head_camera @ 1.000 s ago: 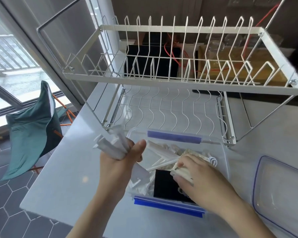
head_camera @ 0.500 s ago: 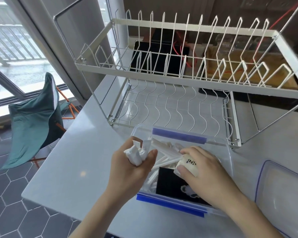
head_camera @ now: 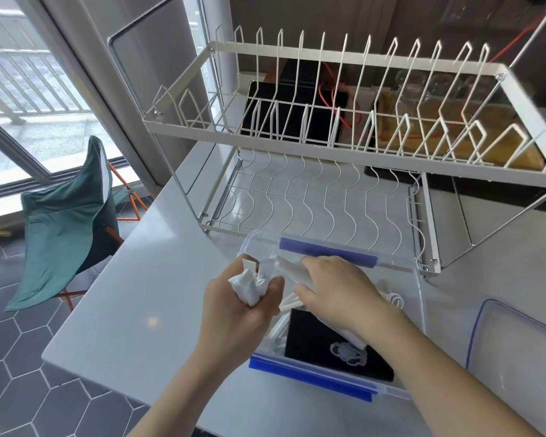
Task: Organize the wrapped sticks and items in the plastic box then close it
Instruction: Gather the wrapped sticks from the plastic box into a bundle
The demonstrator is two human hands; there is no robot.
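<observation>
A clear plastic box (head_camera: 418,298) with blue clip flaps stands open on the white counter. My left hand (head_camera: 234,310) is over its left edge, closed around a bundle of white wrapped sticks (head_camera: 249,283). My right hand (head_camera: 338,294) reaches into the box with its fingers on more white wrapped sticks (head_camera: 289,269) near the far wall; whether it grips them I cannot tell. A black packet (head_camera: 325,351) with a white drawing lies at the box's near side, and a white coiled cable (head_camera: 394,299) shows by the right wall. The box lid (head_camera: 517,348) lies to the right.
A white two-tier wire dish rack (head_camera: 328,146) stands just behind the box. The counter's left edge (head_camera: 108,279) drops to a tiled floor with a green folding chair (head_camera: 63,222). A black tablet (head_camera: 293,111) and red cable sit behind the rack.
My left hand brought its bundle of sticks down and right, close to the box. My right hand moved from the near middle of the box toward the sticks at the far wall.
</observation>
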